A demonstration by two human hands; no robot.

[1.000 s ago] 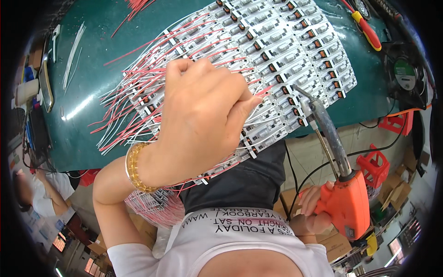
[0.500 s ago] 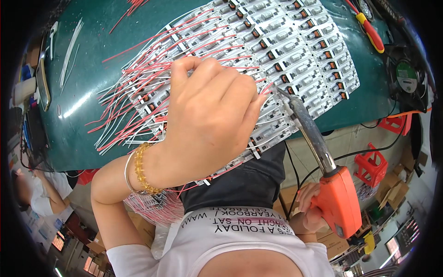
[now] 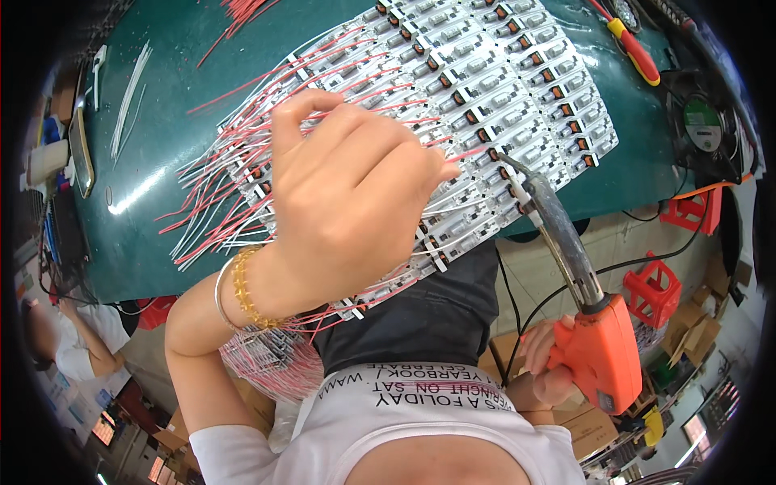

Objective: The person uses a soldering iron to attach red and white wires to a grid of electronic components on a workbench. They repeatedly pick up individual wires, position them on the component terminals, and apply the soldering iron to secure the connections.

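My left hand [image 3: 347, 194], a yellow bead bracelet at its wrist, is closed over a sheet of small white circuit boards [image 3: 525, 105]. A thin red wire [image 3: 470, 153] sticks out from between its fingertips to the right. In my right hand [image 3: 546, 364] is an orange soldering gun [image 3: 605, 347], gripped by its handle. Its dark tip points up and left and sits at the end of the red wire, close to a board; whether it touches is too small to tell. Many red and white wires [image 3: 218, 194] fan out leftward from the boards, partly hidden by my left hand.
On the green table [image 3: 162, 259] lie loose white wires [image 3: 129, 101] and red wires [image 3: 242, 16]. A red and yellow screwdriver [image 3: 634, 52] and a black fan [image 3: 703, 125] are at the right. Red stools [image 3: 653, 291] stand below; another person [image 3: 85, 339] sits at the left.
My left hand has shifted slightly left, and more of the red wire shows past its fingertips. The soldering gun has moved slightly right, its tip now at the wire's end.
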